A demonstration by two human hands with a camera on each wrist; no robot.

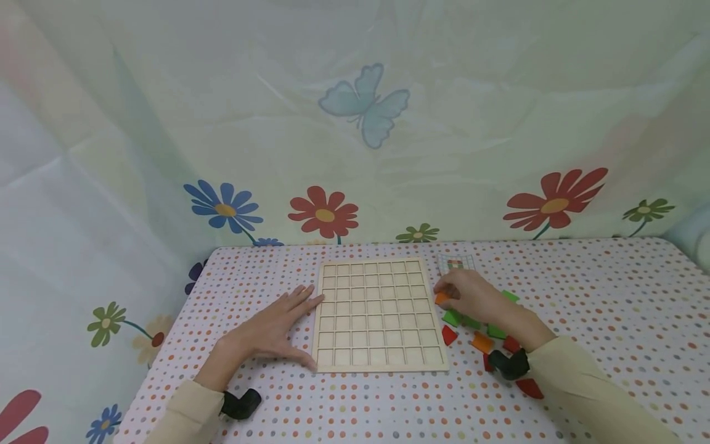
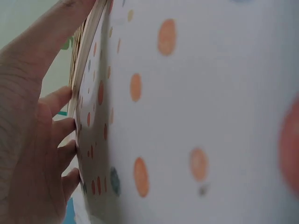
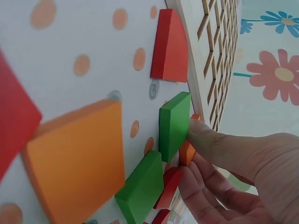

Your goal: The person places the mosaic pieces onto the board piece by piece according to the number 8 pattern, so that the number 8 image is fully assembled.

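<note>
A square wooden grid board (image 1: 381,316) lies on the dotted table, its cells bare. Along its left edge, my left hand (image 1: 277,330) rests with fingers spread, thumb and index touching the frame. In the left wrist view, that hand (image 2: 39,116) has its fingertips on the tabletop beside the board. Right of the board, my right hand (image 1: 474,296) pinches a small orange piece (image 3: 187,151) between thumb and fingers. A green piece (image 3: 175,126) lies right beside those fingers.
Several red, green and orange pieces lie under and around the right forearm, among them an orange square (image 1: 482,342) and a red quarter-round piece (image 1: 448,335). A small printed card (image 1: 456,263) lies behind the right hand. A flowered curtain (image 1: 455,154) hangs behind the table.
</note>
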